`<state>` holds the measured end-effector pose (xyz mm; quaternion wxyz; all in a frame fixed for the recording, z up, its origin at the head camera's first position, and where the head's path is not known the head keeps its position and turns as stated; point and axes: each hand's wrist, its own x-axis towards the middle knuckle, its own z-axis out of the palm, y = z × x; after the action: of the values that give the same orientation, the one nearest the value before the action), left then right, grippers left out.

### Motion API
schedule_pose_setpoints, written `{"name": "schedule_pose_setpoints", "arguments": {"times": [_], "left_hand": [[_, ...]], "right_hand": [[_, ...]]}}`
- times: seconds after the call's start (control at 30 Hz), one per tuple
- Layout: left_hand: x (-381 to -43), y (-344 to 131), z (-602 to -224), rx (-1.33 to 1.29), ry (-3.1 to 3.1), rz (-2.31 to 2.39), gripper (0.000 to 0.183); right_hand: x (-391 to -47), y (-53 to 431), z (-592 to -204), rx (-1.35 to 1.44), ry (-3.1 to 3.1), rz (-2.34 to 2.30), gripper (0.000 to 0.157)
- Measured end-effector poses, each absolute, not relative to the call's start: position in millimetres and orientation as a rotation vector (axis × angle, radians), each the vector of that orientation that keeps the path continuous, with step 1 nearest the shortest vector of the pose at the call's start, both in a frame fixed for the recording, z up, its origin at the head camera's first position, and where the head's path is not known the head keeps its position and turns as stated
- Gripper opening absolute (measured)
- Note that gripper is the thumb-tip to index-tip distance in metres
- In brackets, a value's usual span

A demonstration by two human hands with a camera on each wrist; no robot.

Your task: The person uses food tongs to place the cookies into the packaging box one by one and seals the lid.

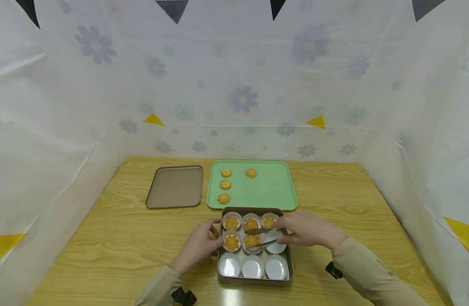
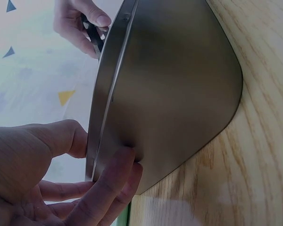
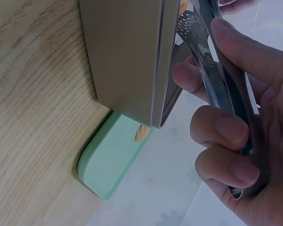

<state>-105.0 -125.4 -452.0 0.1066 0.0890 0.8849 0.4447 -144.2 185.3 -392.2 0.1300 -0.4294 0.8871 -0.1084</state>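
Presently, we have our left grip [image 1: 199,241] at the left side of the brown tin [image 1: 254,281], the thumb at the rim and fingertips against the outer wall, so that the wall is pinched between them. Our right grip [image 1: 308,229] is curled round the metal tongs [image 1: 259,231], with the thumb along one arm and fingers round the other, and the two arms stand a little apart.

The tin rests on the wooden tabletop [image 1: 104,238], right in front of us. Inside it we count nine white cups [image 1: 252,267], set in three rows of three. Cookies lie in all three cups of the far row and in the left cup of the middle row. The central cookie [image 1: 251,240] lies in the cup at the middle of the tin, between the perforated tips of the tongs; we cannot tell whether the tips touch it.

Just behind the tin we see the green tray [image 1: 270,182], which bears four more cookies: three in a column along its left side, and the fourth cookie [image 1: 251,173] nearer the middle of its far edge. Left of that, a little apart, lies the brown tray [image 1: 174,187]. Behind everything hangs the white backdrop [image 1: 211,76], printed with pale flowers.
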Motion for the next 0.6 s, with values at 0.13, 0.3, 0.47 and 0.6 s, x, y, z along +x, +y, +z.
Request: {"name": "schedule_pose_setpoints", "arguments": {"times": [0.13,0.3,0.47,0.6], "left_hand": [[-105.0,-125.5,-451.8,0.258,2.606,1.308,0.062],[-105.0,-125.7,-451.7,0.259,2.612,1.299,0.062],[-104.7,-126.1,-451.5,0.265,2.614,1.296,0.062],[-104.3,-126.1,-451.3,0.263,2.606,1.307,0.062]], "right_hand": [[-144.3,183.9,-392.2,-1.245,2.581,-0.306,0.010],[-144.0,182.3,-391.9,-1.218,2.589,-0.283,0.011],[-143.0,181.0,-391.6,-1.205,2.598,-0.268,0.013],[-142.7,181.2,-391.2,-1.211,2.610,-0.258,0.014]]}}
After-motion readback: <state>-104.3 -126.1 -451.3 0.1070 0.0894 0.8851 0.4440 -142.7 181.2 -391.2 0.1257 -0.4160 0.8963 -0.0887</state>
